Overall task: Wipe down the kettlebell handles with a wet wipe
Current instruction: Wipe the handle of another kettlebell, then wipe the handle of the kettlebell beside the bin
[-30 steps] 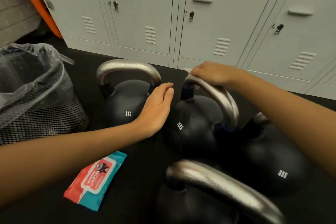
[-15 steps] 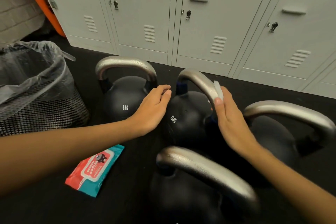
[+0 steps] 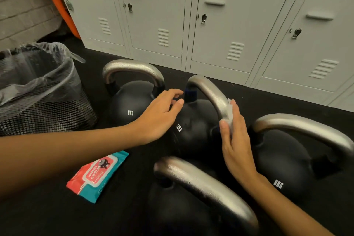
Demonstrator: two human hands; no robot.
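Several black kettlebells with silver handles stand on the dark floor. The 12 kg kettlebell [image 3: 193, 124] is in the middle. My right hand [image 3: 234, 136] presses a white wet wipe [image 3: 229, 110] against the near end of its handle [image 3: 208, 92]. My left hand [image 3: 161, 115] rests with fingers apart on the body of that kettlebell, near the handle's blue-taped far base. An 8 kg kettlebell [image 3: 132, 101] stands to the left, another 8 kg one [image 3: 283, 161] to the right, and a fourth [image 3: 201, 184] is nearest me.
A red and teal pack of wipes [image 3: 98, 174] lies on the floor at front left. A black mesh bin [image 3: 40, 105] with a clear liner stands at the left. Grey lockers [image 3: 210, 25] line the back, with an orange post [image 3: 55, 0] beside them.
My right hand has slid the wipe from the top of the 12 kg handle down its near side. The left hand's fingers have lifted and spread a little.
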